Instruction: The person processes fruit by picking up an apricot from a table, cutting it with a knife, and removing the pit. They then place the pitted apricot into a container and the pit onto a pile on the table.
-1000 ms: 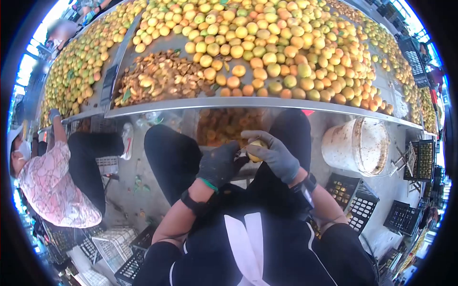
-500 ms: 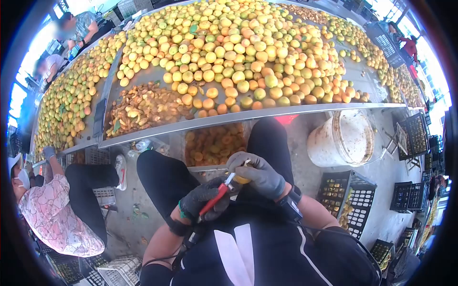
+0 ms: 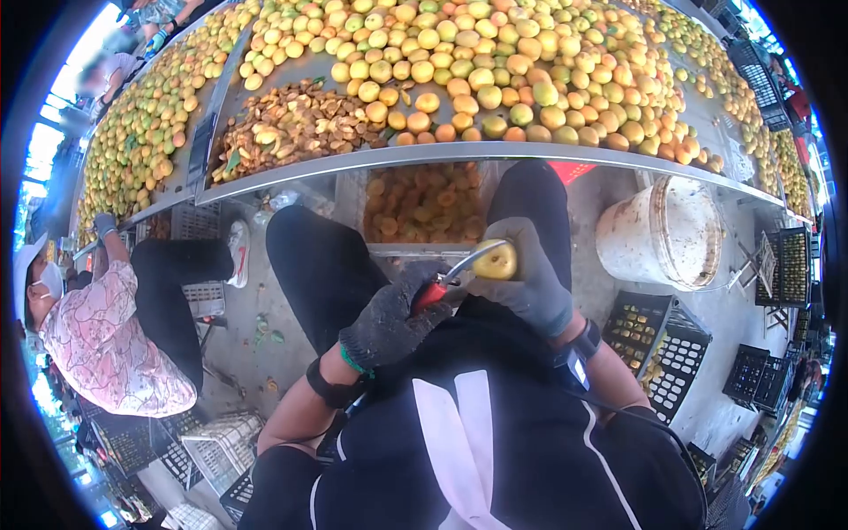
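Note:
My left hand, in a dark grey glove, is closed around the red handle of a curved-blade knife. My right hand, in a lighter grey glove, grips a yellow apricot with a dark spot on its face. The steel blade reaches across to the apricot and lies along its upper left side. Both hands are above my lap, in front of the sloping metal table heaped with apricots. A pile of brown pits or scraps lies at the table's near left.
Beneath the table edge, a crate holds orange-brown fruit pieces. To the right stand a stained white bucket and black crates. At left sits a co-worker in a pink patterned shirt, and more crates are behind.
My hands have spread slightly apart, and the right has turned so the apricot shows more fully. The blade now lies along the fruit. My view has tilted downward.

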`<state>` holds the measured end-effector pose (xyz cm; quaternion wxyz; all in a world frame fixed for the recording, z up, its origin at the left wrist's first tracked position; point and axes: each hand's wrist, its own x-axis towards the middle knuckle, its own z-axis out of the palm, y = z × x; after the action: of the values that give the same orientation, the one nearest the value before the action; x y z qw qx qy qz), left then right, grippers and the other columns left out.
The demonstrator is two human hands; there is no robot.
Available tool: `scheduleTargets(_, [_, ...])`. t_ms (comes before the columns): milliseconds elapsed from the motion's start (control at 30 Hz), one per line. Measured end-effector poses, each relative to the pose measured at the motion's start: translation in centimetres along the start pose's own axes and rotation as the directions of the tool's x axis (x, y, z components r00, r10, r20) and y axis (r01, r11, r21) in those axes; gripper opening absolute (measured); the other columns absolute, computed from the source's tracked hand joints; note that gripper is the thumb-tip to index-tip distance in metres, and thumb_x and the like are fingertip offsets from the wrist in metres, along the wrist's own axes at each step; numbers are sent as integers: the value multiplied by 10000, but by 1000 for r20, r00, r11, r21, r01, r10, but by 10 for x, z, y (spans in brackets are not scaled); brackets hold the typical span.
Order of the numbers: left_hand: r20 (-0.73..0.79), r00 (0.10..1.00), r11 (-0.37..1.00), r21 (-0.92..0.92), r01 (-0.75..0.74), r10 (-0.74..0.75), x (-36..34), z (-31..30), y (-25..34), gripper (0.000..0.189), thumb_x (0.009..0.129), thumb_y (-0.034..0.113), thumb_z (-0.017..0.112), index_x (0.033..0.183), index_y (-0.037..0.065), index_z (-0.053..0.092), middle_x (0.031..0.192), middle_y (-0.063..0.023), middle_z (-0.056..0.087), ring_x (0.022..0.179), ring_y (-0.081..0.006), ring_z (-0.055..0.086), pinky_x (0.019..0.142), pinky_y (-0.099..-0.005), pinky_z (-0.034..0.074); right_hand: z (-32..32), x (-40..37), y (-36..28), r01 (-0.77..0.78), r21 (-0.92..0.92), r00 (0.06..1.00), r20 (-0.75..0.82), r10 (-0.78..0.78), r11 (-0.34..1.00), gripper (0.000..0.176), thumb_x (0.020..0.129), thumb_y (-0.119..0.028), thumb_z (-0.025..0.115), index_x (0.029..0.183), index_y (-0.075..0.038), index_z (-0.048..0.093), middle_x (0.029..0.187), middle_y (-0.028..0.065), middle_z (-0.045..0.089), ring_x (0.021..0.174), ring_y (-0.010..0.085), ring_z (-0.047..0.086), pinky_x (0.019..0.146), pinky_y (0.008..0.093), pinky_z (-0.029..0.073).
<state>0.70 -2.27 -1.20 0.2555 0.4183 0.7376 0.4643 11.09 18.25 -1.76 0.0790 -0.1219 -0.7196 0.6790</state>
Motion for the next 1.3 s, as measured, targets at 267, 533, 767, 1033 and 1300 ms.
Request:
scheduleTargets(267, [49,999,992,126,-8,2,-9,-2,3,381,846,183,716,1165,36,568,932,-214,660,851,-406,654,720,-429,528,4,-1,-4,-2,146,983,180,-25,989,592,722,-38,806,1197,-71,454,1096,24,503,1003,110,519,901,261,446])
scheduleTargets(533, [-61,997,983,179,-32,44,-11,5,-1,351,853,178,704,1144,29,576,930,-215,653,829,-404,650,683,-434,521,11,-5,-6,-123,279,981,177,75,952,557,720,-13,796,1173,-76,478,1099,22,523,1015,112,530,923,270,446])
scheduleTargets(767, [-154,982,959,277,-65,112,-4,7,9,358,839,100,703,1127,6,511,861,-207,609,787,-406,631,663,-417,504,21,-3,-9,-200,132,959,227,167,971,542,713,-8,790,1160,-59,486,1095,47,530,993,141,537,899,292,467])
scheduleTargets(1033, [-61,998,953,298,43,-26,-7,18,5,329,845,103,668,1109,20,488,856,-229,630,771,-431,632,649,-463,507,25,-9,12,-129,45,978,169,119,991,597,669,-26,777,1192,-45,492,1072,64,549,944,164,548,848,300,482])
scheduleTargets(1300, [114,970,963,191,190,-214,-15,16,4,348,847,112,657,1142,39,488,874,-230,634,819,-436,628,697,-473,507,29,-17,13,-286,122,948,184,261,950,584,652,-19,760,1175,-45,502,1036,65,536,908,163,553,816,295,487])
